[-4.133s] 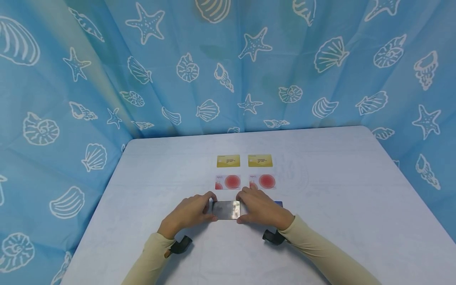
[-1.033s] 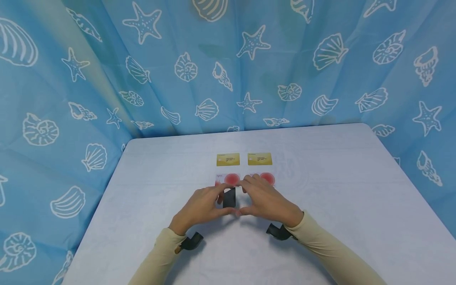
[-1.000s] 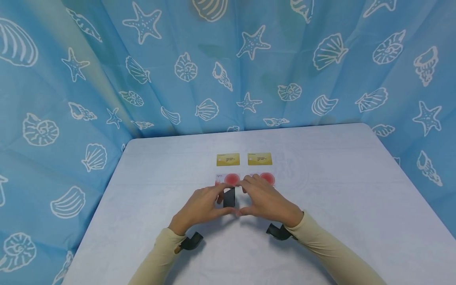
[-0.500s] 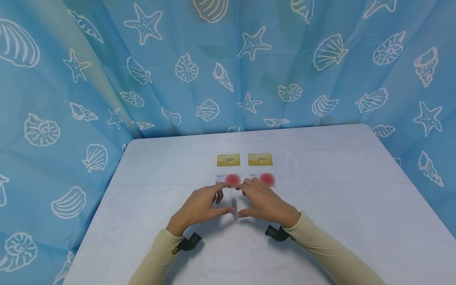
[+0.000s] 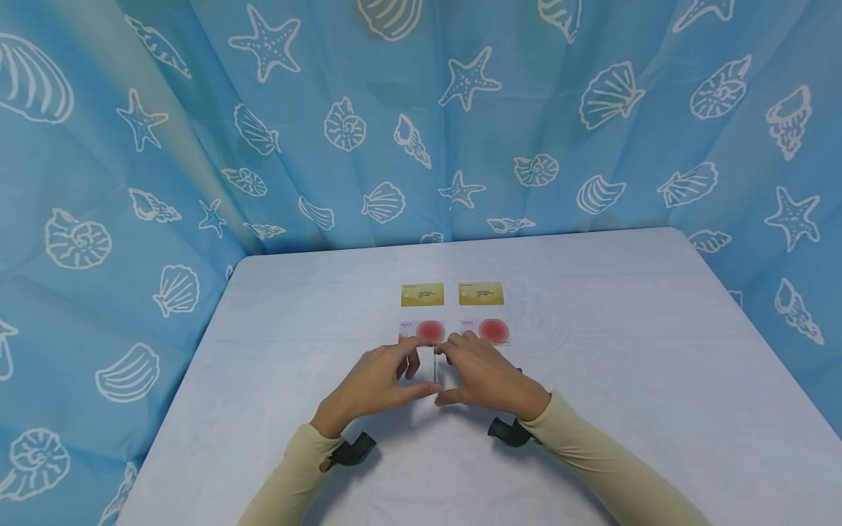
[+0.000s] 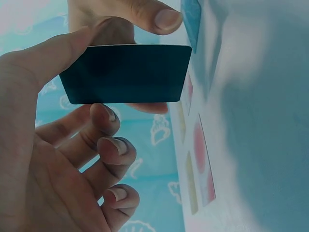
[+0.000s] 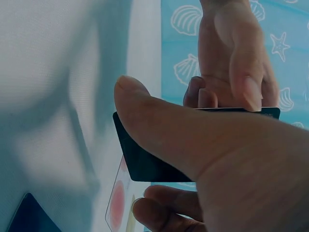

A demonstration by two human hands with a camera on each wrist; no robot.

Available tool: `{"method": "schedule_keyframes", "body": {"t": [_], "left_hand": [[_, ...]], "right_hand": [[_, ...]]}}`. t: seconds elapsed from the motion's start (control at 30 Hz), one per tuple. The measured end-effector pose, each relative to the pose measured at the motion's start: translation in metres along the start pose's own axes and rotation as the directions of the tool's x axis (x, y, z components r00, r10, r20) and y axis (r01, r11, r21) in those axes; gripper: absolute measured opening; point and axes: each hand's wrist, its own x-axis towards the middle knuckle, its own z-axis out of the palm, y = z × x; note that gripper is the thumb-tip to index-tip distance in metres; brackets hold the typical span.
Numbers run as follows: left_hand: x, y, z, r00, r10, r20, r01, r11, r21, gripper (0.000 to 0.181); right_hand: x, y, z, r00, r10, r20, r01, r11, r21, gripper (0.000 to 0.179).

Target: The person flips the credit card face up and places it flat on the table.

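Note:
A dark, glossy card (image 6: 130, 75) stands on edge above the table, seen as a thin upright line in the head view. My left hand (image 5: 371, 383) pinches one end of it, thumb on one long edge and index finger on the other. My right hand (image 5: 483, 376) is on the card's other side, its thumb and fingers spread apart close to the card. In the right wrist view, the right thumb (image 7: 159, 128) overlaps the card while its fingertips (image 7: 145, 212) lie below the lower edge.
Two yellow cards (image 5: 422, 294) lie in a row on the white table (image 5: 296, 314). Nearer are two white cards with red circles (image 5: 493, 331). A blue card (image 7: 34, 217) lies under the right hand, mostly hidden in the head view. A shell-print curtain (image 5: 395, 146) hangs behind.
Earlier both hands held the card with its silvery face up. A second ago its dark face showed; now it is edge-on and slightly further right than half a second ago.

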Motion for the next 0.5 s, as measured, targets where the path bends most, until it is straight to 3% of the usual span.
{"method": "schedule_keyframes", "body": {"t": [0.5], "left_hand": [[-0.0025,0.0052,-0.0059,1.0,-0.006,-0.005,0.006,1.0,-0.013,0.059]], "right_hand": [[-0.0001,0.0053,0.0048,0.997,-0.066,-0.048,0.063,0.996,-0.063,0.062]]}}
